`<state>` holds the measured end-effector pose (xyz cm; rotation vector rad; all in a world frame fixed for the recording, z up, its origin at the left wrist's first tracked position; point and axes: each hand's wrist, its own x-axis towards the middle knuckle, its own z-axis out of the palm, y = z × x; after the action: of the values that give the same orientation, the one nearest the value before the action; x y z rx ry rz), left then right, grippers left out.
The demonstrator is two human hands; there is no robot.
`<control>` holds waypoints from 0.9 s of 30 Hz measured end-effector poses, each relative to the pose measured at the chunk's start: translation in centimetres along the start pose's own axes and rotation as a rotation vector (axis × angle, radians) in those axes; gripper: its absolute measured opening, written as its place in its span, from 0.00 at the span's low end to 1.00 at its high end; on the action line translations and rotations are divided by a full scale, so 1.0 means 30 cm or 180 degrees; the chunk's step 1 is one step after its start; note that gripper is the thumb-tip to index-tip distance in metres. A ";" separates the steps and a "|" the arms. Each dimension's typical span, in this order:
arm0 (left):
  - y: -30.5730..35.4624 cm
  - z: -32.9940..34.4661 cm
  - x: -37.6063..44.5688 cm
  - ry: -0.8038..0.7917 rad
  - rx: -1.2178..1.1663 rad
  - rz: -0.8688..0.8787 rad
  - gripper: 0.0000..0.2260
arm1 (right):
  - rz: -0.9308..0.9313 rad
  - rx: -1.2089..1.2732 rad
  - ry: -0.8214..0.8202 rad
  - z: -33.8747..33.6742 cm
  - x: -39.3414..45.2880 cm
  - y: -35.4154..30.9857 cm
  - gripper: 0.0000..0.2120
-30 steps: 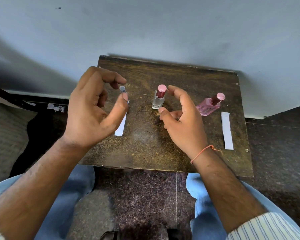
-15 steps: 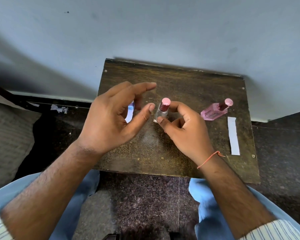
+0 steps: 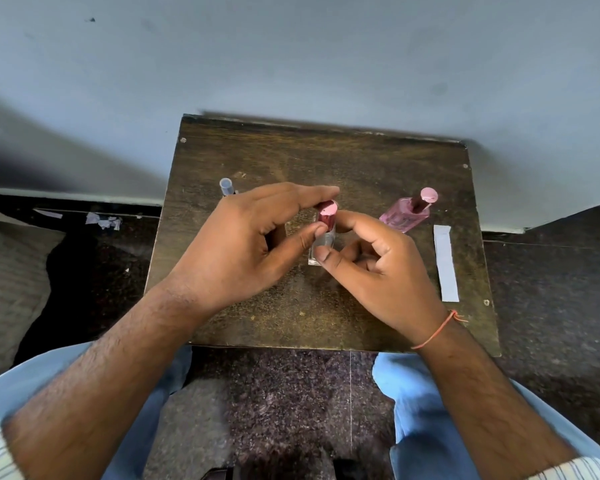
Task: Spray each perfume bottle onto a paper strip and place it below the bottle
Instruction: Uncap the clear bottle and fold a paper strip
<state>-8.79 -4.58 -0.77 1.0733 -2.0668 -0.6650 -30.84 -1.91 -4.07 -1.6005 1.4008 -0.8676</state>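
Head view: since half a second ago the left hand (image 3: 243,247) has closed in, and its thumb and fingers now pinch the dark red cap (image 3: 327,213) of the middle perfume bottle (image 3: 321,242), where before it hovered just short. The right hand (image 3: 378,268) keeps its thumb and forefinger clamped on the bottle's clear, square glass body, standing at the centre of the scuffed dark wooden worktop (image 3: 361,157). At 2 o'clock of it a pink glass bottle (image 3: 404,216) with a round pink-topped cap stands, a white paper strip (image 3: 446,263) flat beside it at 3 o'clock. At 10 o'clock a small vial (image 3: 226,186) shows only its translucent cap; the left hand hides its body and whatever lies below it.
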 end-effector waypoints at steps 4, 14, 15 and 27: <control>-0.008 0.021 -0.002 0.0277 -0.0466 -0.0264 0.15 | -0.0005 -0.0050 0.0004 -0.014 0.003 0.001 0.18; -0.031 0.007 -0.024 0.0455 -0.0971 -0.0454 0.13 | 0.0343 0.0154 -0.0053 -0.019 0.004 0.023 0.16; -0.029 0.005 -0.028 0.0381 -0.0892 -0.0384 0.12 | 0.0360 0.0164 -0.0049 -0.017 0.006 0.023 0.17; -0.069 0.013 -0.115 -0.1572 -0.0212 -0.0175 0.10 | 0.0440 0.0170 0.0165 0.027 0.039 0.038 0.18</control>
<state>-6.68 -2.70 -3.68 1.0016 -2.4099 -1.1080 -30.43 -3.01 -5.46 -1.4321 1.4933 -0.8624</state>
